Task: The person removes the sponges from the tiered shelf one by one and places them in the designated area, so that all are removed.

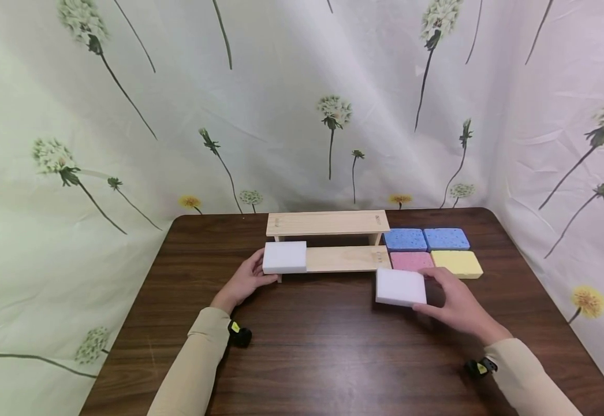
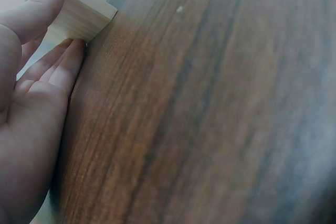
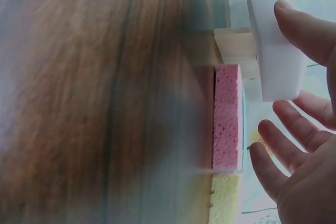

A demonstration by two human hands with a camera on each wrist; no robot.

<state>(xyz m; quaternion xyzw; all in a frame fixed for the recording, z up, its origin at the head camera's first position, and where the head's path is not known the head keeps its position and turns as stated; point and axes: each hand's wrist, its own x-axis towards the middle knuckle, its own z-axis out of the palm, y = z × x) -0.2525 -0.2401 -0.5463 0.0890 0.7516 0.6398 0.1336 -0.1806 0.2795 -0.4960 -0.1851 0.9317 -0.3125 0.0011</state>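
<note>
At the left end of a low wooden two-step rack (image 1: 340, 259), my left hand (image 1: 245, 280) holds the lower step's corner, thumb in front and fingers round the side. The rack's wooden end (image 2: 84, 17) shows beside those fingers in the left wrist view. A white sponge (image 1: 284, 257) lies on that end of the step. My right hand (image 1: 455, 300) pinches a second white sponge (image 1: 399, 287) between thumb and fingers, above the table just front of the rack's right end. In the right wrist view this sponge (image 3: 275, 40) is off the tabletop.
Right of the rack lie two blue sponges (image 1: 405, 239) at the back, with a pink sponge (image 1: 411, 261) and a yellow sponge (image 1: 457, 264) before them. The rack's upper step (image 1: 328, 222) stands behind. Dark wooden table (image 1: 323, 358); a flower-patterned cloth (image 1: 281, 115) hangs behind it.
</note>
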